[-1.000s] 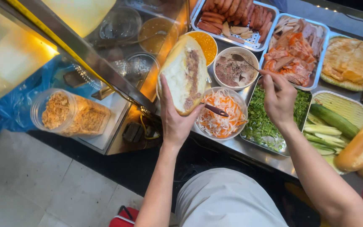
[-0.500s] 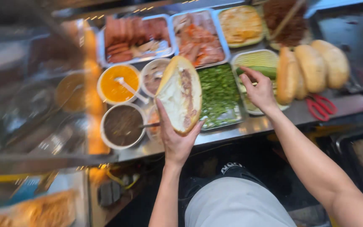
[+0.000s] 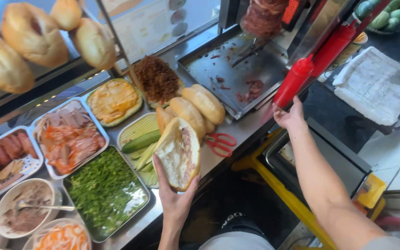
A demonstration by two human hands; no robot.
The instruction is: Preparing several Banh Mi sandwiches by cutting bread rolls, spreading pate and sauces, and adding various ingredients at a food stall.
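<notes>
Left hand (image 3: 176,199) cupping a split bread roll (image 3: 179,153) at lower centre, right hand (image 3: 289,116) closing on a red sauce bottle (image 3: 294,81) upper right, steel counter (image 3: 248,127) crowded with trays, herb tray (image 3: 105,192) lower left, meat spit (image 3: 262,16) cut off at top, grip on the bottle partly hidden

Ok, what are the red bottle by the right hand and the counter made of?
Red bottle: seemingly soft plastic, matte red, with a moulded nozzle; the right hand touches its base. Counter: likely stainless steel, a grey brushed surface with dull reflections.
</notes>
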